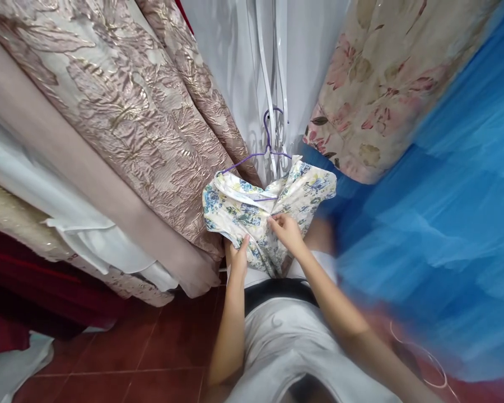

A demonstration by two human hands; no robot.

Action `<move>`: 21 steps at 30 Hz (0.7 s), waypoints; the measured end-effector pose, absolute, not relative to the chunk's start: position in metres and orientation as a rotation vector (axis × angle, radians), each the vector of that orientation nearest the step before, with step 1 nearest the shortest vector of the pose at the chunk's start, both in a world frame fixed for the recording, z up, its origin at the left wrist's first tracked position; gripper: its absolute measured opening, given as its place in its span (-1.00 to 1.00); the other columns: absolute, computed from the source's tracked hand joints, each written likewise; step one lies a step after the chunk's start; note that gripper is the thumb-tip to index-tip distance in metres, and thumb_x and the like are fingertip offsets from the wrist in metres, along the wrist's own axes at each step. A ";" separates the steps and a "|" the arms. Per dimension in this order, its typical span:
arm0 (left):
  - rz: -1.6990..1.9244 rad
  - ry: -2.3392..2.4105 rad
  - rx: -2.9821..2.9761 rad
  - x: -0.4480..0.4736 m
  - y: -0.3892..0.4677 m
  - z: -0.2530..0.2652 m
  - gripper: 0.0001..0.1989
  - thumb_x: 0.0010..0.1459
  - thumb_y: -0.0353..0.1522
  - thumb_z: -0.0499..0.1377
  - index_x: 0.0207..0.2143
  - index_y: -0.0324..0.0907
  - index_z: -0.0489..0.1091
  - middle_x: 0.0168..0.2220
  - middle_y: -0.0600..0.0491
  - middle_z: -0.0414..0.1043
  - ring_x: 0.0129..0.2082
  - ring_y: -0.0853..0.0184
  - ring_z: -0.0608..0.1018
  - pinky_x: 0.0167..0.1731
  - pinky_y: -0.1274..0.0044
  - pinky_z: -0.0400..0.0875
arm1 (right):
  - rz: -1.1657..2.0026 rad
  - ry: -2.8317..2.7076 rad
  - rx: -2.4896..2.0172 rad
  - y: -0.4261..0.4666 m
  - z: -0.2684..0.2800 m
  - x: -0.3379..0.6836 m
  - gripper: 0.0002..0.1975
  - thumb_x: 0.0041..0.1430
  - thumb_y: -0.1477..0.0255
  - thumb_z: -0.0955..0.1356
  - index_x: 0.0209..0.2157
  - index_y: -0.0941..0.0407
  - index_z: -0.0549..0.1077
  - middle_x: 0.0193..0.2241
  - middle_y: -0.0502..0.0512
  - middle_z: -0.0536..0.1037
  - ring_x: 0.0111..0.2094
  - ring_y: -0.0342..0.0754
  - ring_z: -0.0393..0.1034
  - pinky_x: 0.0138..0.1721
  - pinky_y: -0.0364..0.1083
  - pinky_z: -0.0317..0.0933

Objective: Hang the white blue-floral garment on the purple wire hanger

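Observation:
A white blouse with blue and yellow flowers [235, 212] hangs on a purple wire hanger [267, 146] in front of my body. My right hand [286, 230] pinches the fabric at the front, just below the neckline. My left hand [239, 253] grips the blouse near its lower left side, thumb on top and the other fingers hidden behind the cloth. The blouse's lower part gathers in folds over my lap. Behind the hanger's hook, long white straps [264, 61] hang down.
Brocade fabric in pink and gold [143, 112] hangs close on the left, with paler garments [92, 224] beyond it. At the right are a floral cloth [373, 95] and a large blue tulle garment [424, 224]. Red floor tiles [163, 347] show below.

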State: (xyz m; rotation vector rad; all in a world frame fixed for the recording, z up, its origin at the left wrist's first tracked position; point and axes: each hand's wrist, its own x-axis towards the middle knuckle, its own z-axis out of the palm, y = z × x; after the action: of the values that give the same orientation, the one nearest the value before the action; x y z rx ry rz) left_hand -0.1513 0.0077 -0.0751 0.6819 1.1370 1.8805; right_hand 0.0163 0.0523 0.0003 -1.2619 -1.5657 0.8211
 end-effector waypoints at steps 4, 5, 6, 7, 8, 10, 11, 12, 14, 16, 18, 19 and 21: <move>1.916 1.226 0.767 -0.148 0.010 -0.078 -0.49 0.06 -0.25 0.46 0.03 -0.22 0.49 0.15 -0.15 0.51 0.25 0.07 0.48 0.32 0.30 0.29 | 0.852 -1.494 -1.254 0.056 0.004 0.011 -0.74 0.21 0.24 0.33 -0.47 0.09 0.43 -0.64 0.00 0.52 -0.56 -0.04 0.42 -0.43 -0.12 0.21; 1.935 1.252 0.802 -0.149 0.010 -0.078 -0.50 0.07 -0.24 0.44 0.04 -0.22 0.49 0.15 -0.15 0.51 0.25 0.07 0.48 0.32 0.30 0.29 | 0.861 -1.483 -1.258 0.056 0.004 0.011 -0.74 0.20 0.25 0.32 -0.50 0.09 0.42 -0.65 0.00 0.53 -0.58 -0.05 0.41 -0.44 -0.12 0.20; 1.948 1.276 0.829 -0.151 0.010 -0.078 -0.51 0.08 -0.23 0.43 0.03 -0.22 0.50 0.15 -0.15 0.51 0.24 0.07 0.49 0.32 0.30 0.29 | 0.867 -1.477 -1.263 0.055 0.003 0.011 -0.73 0.20 0.26 0.32 -0.51 0.09 0.41 -0.65 0.01 0.53 -0.59 -0.05 0.41 -0.45 -0.12 0.20; 1.953 1.295 0.846 -0.151 0.010 -0.078 -0.52 0.10 -0.22 0.42 0.03 -0.22 0.50 0.14 -0.16 0.52 0.24 0.07 0.49 0.31 0.30 0.31 | 0.870 -1.471 -1.272 0.055 0.003 0.011 -0.73 0.20 0.26 0.32 -0.52 0.09 0.41 -0.65 0.01 0.54 -0.59 -0.05 0.41 -0.44 -0.12 0.21; 1.947 1.309 0.849 -0.152 0.011 -0.078 -0.54 0.10 -0.22 0.41 0.01 -0.23 0.50 0.12 -0.17 0.53 0.24 0.06 0.49 0.30 0.29 0.32 | 0.868 -1.467 -1.287 0.054 0.003 0.010 -0.73 0.19 0.24 0.33 -0.51 0.10 0.42 -0.64 0.02 0.56 -0.58 -0.05 0.41 -0.44 -0.12 0.21; 1.926 1.325 0.825 -0.152 0.011 -0.078 -0.58 0.11 -0.26 0.40 -0.01 -0.24 0.50 0.10 -0.18 0.54 0.23 0.04 0.50 0.29 0.27 0.33 | 0.848 -1.473 -1.330 0.055 0.003 0.009 -0.72 0.17 0.20 0.36 -0.47 0.11 0.46 -0.61 0.03 0.59 -0.55 -0.04 0.44 -0.42 -0.12 0.21; 1.919 1.333 0.808 -0.151 0.012 -0.078 -0.59 0.11 -0.28 0.39 -0.01 -0.25 0.50 0.09 -0.19 0.54 0.23 0.03 0.50 0.29 0.26 0.33 | 0.832 -1.480 -1.352 0.056 0.004 0.008 -0.72 0.17 0.19 0.37 -0.45 0.11 0.48 -0.59 0.04 0.60 -0.53 -0.03 0.46 -0.41 -0.11 0.21; 1.920 1.344 0.793 -0.151 0.012 -0.078 -0.60 0.11 -0.31 0.39 -0.01 -0.25 0.49 0.10 -0.20 0.53 0.23 0.03 0.50 0.30 0.25 0.32 | 0.814 -1.486 -1.370 0.057 0.004 0.006 -0.72 0.17 0.19 0.38 -0.44 0.11 0.49 -0.58 0.04 0.61 -0.51 -0.02 0.47 -0.39 -0.11 0.21; 1.924 1.362 0.778 -0.151 0.012 -0.077 -0.60 0.10 -0.34 0.38 -0.02 -0.25 0.49 0.12 -0.20 0.52 0.24 0.03 0.49 0.32 0.25 0.30 | 0.783 -1.492 -1.386 0.060 0.005 0.003 -0.74 0.19 0.20 0.37 -0.40 0.11 0.50 -0.55 0.06 0.62 -0.46 0.00 0.50 -0.36 -0.11 0.22; 1.926 1.358 0.785 -0.151 0.011 -0.078 -0.61 0.09 -0.34 0.38 -0.02 -0.24 0.49 0.12 -0.19 0.52 0.24 0.03 0.49 0.32 0.24 0.29 | 0.760 -1.497 -1.388 0.061 0.006 0.001 -0.75 0.20 0.21 0.37 -0.36 0.11 0.50 -0.52 0.07 0.63 -0.42 0.02 0.53 -0.32 -0.10 0.24; 1.925 1.334 0.805 -0.153 0.011 -0.078 -0.61 0.09 -0.33 0.38 -0.02 -0.23 0.49 0.11 -0.19 0.53 0.24 0.03 0.49 0.31 0.24 0.30 | 0.731 -1.517 -1.386 0.062 0.007 -0.001 -0.76 0.21 0.21 0.37 -0.34 0.11 0.50 -0.51 0.06 0.62 -0.40 0.03 0.54 -0.29 -0.09 0.25; 1.923 1.322 0.815 -0.153 0.011 -0.078 -0.60 0.09 -0.32 0.38 -0.01 -0.23 0.49 0.10 -0.18 0.54 0.24 0.03 0.49 0.31 0.24 0.32 | 0.714 -1.523 -1.383 0.061 0.007 -0.001 -0.77 0.21 0.22 0.37 -0.34 0.11 0.49 -0.52 0.06 0.62 -0.40 0.03 0.53 -0.29 -0.09 0.25; 1.908 1.314 0.829 -0.154 0.010 -0.080 -0.58 0.10 -0.31 0.38 0.01 -0.23 0.49 0.11 -0.18 0.53 0.23 0.04 0.50 0.29 0.25 0.34 | 0.684 -1.518 -1.366 0.059 0.007 -0.001 -0.78 0.21 0.23 0.37 -0.29 0.10 0.48 -0.53 0.03 0.60 -0.42 0.03 0.52 -0.30 -0.09 0.24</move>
State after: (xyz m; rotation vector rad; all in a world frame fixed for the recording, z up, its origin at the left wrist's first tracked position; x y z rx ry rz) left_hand -0.1540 0.0102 -0.0797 0.8293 1.3137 1.9076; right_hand -0.0013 0.0593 0.0072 -1.3658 -1.5181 0.6839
